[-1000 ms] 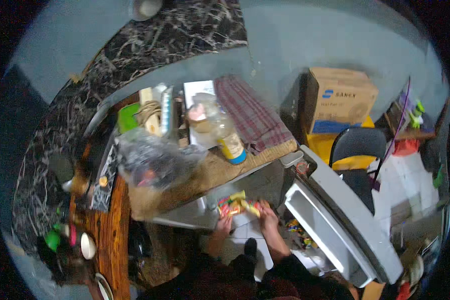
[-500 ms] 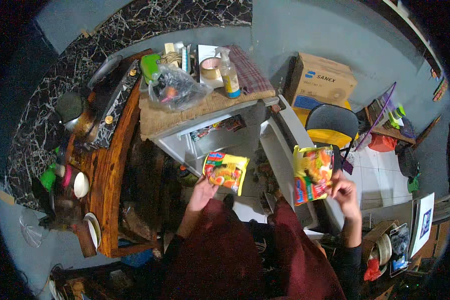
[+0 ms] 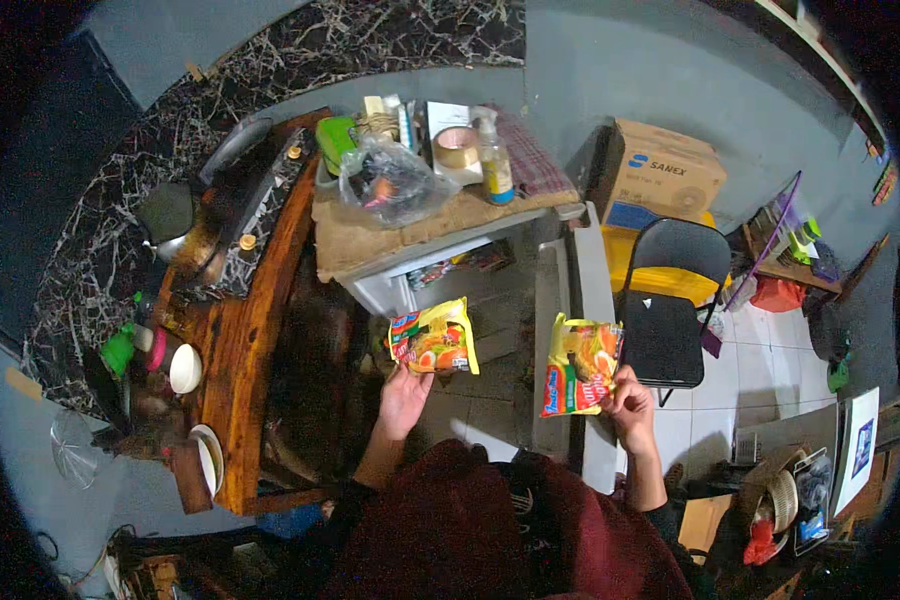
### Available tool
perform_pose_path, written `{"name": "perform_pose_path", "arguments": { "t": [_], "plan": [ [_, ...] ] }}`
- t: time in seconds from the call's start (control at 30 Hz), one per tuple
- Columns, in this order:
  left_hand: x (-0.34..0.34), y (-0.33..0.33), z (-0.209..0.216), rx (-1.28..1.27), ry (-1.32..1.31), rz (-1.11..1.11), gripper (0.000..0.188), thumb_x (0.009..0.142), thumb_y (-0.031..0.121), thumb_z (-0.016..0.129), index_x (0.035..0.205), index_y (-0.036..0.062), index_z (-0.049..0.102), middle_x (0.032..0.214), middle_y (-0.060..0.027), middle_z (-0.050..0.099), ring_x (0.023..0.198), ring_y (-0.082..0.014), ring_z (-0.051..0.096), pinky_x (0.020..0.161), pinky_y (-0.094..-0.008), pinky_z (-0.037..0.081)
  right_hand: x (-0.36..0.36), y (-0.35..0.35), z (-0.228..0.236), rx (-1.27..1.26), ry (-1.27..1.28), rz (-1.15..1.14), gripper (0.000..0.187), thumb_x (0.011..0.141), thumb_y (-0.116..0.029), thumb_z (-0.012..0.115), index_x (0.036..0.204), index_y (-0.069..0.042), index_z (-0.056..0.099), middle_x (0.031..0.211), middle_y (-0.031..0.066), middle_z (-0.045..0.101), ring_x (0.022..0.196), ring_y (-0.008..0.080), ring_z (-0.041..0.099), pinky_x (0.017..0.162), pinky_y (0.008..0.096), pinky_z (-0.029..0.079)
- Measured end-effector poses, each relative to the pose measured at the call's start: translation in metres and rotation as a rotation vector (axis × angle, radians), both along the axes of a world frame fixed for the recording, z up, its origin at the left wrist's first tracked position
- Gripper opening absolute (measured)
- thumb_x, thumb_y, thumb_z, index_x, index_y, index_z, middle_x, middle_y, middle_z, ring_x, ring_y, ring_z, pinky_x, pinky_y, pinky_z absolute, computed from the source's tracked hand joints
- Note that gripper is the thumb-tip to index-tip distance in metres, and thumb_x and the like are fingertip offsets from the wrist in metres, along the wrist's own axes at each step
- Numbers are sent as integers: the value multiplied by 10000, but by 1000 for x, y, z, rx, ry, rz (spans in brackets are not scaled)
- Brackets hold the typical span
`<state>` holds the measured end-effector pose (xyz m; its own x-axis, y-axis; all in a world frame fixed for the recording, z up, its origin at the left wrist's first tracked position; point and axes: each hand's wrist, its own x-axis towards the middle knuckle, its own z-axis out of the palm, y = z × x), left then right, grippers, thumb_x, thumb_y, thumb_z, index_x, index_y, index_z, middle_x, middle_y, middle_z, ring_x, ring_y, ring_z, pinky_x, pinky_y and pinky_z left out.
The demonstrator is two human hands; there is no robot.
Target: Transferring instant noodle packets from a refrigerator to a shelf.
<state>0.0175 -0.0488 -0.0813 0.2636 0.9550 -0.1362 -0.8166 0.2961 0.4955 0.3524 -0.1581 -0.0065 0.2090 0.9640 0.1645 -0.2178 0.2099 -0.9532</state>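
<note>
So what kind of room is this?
Probably a small home kitchen: a stove with a kettle on a wooden counter, an open fridge, and a noodle packet in each hand.

Dark maroon top — sleeves to the elbows, forearms and hands bare.

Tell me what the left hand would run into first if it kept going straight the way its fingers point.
Likely the open small fridge. The left hand points up the picture with its yellow noodle packet towards the fridge's interior below the cluttered top; depth is unclear.
</note>
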Motion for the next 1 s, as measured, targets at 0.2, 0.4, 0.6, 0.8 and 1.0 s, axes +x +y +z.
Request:
{"name": "perform_pose_path", "arguments": {
  "t": [0.2,0.4,0.6,0.8,1.0],
  "plan": [
    [-44,-2,36,26,-88,-89,346,881,195,412,1209,90,379,1248,-72,415,1163,-203,383,983,-360,314,-76,27,10,-125,645,200,455,561,136,386,955,-91,379,951,97,482,955,215,492,857,303,391],
    [-65,-8,107,392,1406,184,349,751,159,597,1079,82,507,1027,-84,575,954,-229,549,791,-304,440,-103,43,13,-319,1152,343,433,697,-153,465,1108,-25,421,1127,190,484,1018,303,498,898,407,395],
    [-47,27,119,-40,151,59,356,834,233,379,1118,37,468,1088,-80,541,1021,-232,504,880,-385,385,-90,30,-6,-559,850,205,461,782,-338,540,1116,-28,468,1014,152,563,905,258,565,808,375,461],
    [45,33,104,97,42,-118,227,798,194,414,988,101,495,994,-49,552,961,-213,531,714,-385,450,-12,8,-27,-486,859,19,452,823,-420,477,1098,-61,497,988,89,582,837,209,577,747,341,471],
    [259,6,80,243,402,-201,413,753,-9,535,1106,34,325,1060,-134,494,932,-216,557,739,-364,510,128,-43,-52,-253,610,-141,507,819,-387,506,1171,-33,418,1020,83,555,880,179,558,781,318,454]
  ]
}}
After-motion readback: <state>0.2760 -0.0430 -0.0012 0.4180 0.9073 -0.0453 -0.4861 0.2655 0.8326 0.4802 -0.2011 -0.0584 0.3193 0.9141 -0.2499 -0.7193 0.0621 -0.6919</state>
